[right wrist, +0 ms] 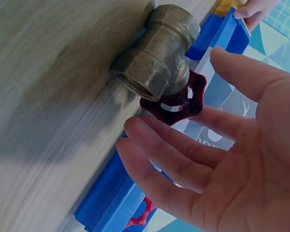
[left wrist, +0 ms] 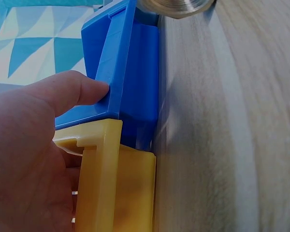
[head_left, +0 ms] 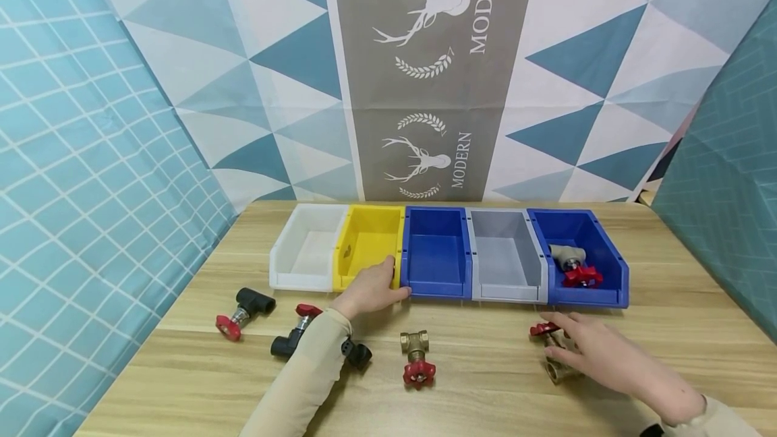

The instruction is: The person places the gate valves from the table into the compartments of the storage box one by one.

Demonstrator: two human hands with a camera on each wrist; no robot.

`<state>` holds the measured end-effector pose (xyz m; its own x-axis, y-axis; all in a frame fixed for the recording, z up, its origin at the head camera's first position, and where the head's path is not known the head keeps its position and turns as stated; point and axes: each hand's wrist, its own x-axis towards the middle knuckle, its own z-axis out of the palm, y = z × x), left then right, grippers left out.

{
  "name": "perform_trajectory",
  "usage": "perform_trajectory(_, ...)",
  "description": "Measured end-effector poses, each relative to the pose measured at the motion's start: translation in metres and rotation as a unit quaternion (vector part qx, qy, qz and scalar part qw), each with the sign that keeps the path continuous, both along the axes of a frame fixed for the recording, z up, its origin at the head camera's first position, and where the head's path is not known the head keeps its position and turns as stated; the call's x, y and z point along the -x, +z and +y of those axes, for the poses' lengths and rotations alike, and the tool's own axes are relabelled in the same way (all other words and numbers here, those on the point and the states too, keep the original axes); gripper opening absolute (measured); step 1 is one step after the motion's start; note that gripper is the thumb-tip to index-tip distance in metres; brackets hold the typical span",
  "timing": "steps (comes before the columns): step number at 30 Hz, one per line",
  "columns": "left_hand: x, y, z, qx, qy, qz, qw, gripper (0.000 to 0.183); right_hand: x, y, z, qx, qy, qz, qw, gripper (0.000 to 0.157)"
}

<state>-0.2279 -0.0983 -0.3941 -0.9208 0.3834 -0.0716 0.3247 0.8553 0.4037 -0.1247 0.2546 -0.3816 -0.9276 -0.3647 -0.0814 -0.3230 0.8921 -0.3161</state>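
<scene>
My left hand [head_left: 374, 286] rests at the front corner where the yellow bin [head_left: 371, 248] meets the middle blue bin [head_left: 434, 255]. Its straight thumb [left wrist: 84, 88] touches the blue bin's front lip, while the other fingers reach behind the yellow rim, partly hidden. Beside the brass gate valve [right wrist: 157, 50] on the right, my right hand [head_left: 613, 356] spreads its fingers loosely around the red handwheel [right wrist: 179, 104], with thumb and fingers apart. Another brass valve [head_left: 416, 356] with a red handwheel lies between the hands.
White [head_left: 308, 248] and grey [head_left: 506, 255] bins complete the row with a right-hand blue bin [head_left: 616, 288], which holds a red-handled valve [head_left: 573, 265]. Black valves with red handles lie at left [head_left: 245, 309] and partly under the left sleeve [head_left: 303, 369]. Patterned cloth hangs behind.
</scene>
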Motion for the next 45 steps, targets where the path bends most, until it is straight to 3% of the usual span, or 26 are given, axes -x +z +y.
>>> perform_trajectory(8,-0.001,0.0,0.0,-0.002,0.004,-0.003,1.0,0.078,0.002,-0.004,-0.001,-0.01,-0.004,-0.02,1.0,0.06)
perform_trajectory(17,0.0,0.0,0.001,-0.001,-0.001,0.002,1.0,0.075,-0.002,-0.008,-0.006,0.006,0.025,0.0,1.0,0.058)
perform_trajectory(21,0.0,-0.001,0.0,0.0,-0.001,0.002,1.0,0.077,0.0,-0.009,-0.006,0.01,0.018,-0.028,0.999,0.06)
perform_trajectory(30,0.0,-0.001,0.0,0.002,-0.003,0.008,1.0,0.077,-0.001,-0.011,-0.008,0.008,0.009,-0.016,1.0,0.063)
perform_trajectory(45,0.0,0.0,0.0,0.007,-0.003,0.008,0.9999,0.078,0.0,-0.014,-0.015,-0.029,-0.031,-0.053,0.998,0.082)
